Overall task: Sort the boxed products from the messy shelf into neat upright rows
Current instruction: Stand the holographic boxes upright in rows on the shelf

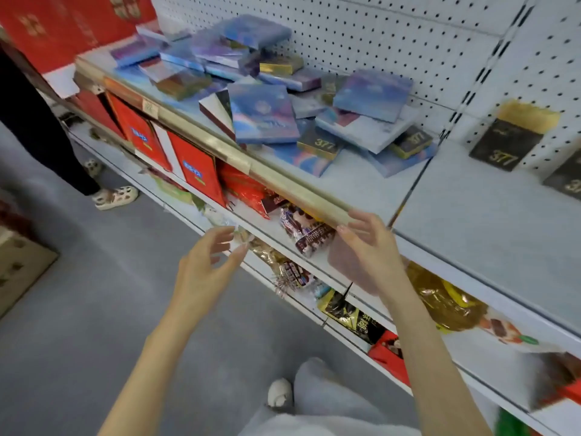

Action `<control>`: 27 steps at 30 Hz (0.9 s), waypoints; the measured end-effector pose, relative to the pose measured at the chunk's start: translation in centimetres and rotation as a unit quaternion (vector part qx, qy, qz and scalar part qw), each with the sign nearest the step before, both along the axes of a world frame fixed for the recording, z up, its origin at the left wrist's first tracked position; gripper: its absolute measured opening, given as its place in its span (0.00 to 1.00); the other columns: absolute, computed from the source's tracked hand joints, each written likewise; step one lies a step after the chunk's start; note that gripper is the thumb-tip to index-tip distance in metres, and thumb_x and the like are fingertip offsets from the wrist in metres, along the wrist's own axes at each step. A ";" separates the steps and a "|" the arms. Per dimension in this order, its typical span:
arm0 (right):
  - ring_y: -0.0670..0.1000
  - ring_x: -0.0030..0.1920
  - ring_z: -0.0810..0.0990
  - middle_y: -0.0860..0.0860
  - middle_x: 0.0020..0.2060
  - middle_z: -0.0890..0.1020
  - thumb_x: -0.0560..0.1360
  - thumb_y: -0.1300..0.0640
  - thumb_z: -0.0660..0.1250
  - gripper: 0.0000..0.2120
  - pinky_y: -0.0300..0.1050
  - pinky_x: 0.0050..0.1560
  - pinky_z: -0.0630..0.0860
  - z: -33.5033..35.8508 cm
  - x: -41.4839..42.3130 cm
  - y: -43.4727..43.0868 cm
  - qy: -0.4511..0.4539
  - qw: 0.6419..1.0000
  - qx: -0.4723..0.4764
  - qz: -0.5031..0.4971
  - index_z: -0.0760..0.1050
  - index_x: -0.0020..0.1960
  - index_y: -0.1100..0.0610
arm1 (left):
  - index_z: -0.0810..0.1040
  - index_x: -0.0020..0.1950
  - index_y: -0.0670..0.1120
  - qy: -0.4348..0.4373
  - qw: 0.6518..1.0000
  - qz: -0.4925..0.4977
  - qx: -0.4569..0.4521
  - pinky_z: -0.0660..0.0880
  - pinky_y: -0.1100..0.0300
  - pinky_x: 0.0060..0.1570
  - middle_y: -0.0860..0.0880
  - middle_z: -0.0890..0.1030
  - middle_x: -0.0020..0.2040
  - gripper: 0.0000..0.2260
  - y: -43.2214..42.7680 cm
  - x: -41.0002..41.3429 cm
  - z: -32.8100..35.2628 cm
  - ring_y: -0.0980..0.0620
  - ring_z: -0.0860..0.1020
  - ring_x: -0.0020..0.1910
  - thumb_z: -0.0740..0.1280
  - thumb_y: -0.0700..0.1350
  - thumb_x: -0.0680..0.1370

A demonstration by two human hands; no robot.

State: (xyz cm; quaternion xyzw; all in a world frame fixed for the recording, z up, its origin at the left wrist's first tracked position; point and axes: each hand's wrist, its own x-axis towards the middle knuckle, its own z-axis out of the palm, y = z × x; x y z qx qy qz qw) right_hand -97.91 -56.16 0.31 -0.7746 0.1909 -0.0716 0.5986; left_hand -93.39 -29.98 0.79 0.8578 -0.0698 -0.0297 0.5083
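Sorting seems barely begun. The left hand (207,259) and right hand (367,243) hover empty, fingers loosely spread. The jumbled flat blue-purple cardboard boxes (264,121) lie on the grey shelf (361,184) above and beyond them. The next move is to reach up and grasp one.

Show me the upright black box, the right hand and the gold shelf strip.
upright black box (506,145): head view, front face
right hand (369,243): head view, middle
gold shelf strip (201,135): head view, middle part

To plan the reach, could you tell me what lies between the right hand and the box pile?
Head view: from right hand to pile, gold rail, then bare shelf.
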 end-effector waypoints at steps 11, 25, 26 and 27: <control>0.51 0.49 0.81 0.50 0.44 0.81 0.76 0.57 0.69 0.05 0.45 0.55 0.75 -2.6 18.2 -1.8 0.027 0.985 0.107 -0.132 0.76 0.52 0.54 | 0.76 0.61 0.55 -0.035 0.998 -0.005 0.043 0.70 0.68 0.49 0.59 0.78 0.54 0.15 -3.3 17.8 -0.9 0.65 0.76 0.52 0.67 0.56 0.75; 0.40 0.36 0.82 0.42 0.36 0.85 0.73 0.64 0.71 0.06 0.35 0.36 0.74 -3.0 24.2 -4.6 0.038 0.957 0.164 -0.238 0.80 0.47 0.55 | 0.64 0.54 0.50 0.052 0.995 0.081 0.018 0.70 0.56 0.36 0.54 0.77 0.38 0.21 -6.8 32.4 -1.7 0.51 0.79 0.40 0.74 0.50 0.72; 0.42 0.34 0.80 0.42 0.35 0.84 0.74 0.62 0.71 0.04 0.38 0.35 0.71 -2.5 24.1 -4.5 0.047 0.950 0.182 -0.251 0.79 0.46 0.54 | 0.63 0.54 0.50 0.068 0.995 0.077 0.012 0.71 0.57 0.36 0.53 0.78 0.38 0.23 -6.8 32.8 -1.8 0.51 0.79 0.41 0.75 0.51 0.71; 0.44 0.33 0.78 0.44 0.35 0.83 0.75 0.60 0.70 0.03 0.40 0.35 0.69 -2.0 23.9 -4.4 0.055 0.942 0.197 -0.265 0.78 0.46 0.54 | 0.63 0.53 0.50 0.090 0.994 0.063 0.004 0.73 0.56 0.38 0.51 0.78 0.41 0.24 -6.9 33.1 -1.7 0.49 0.80 0.43 0.77 0.51 0.69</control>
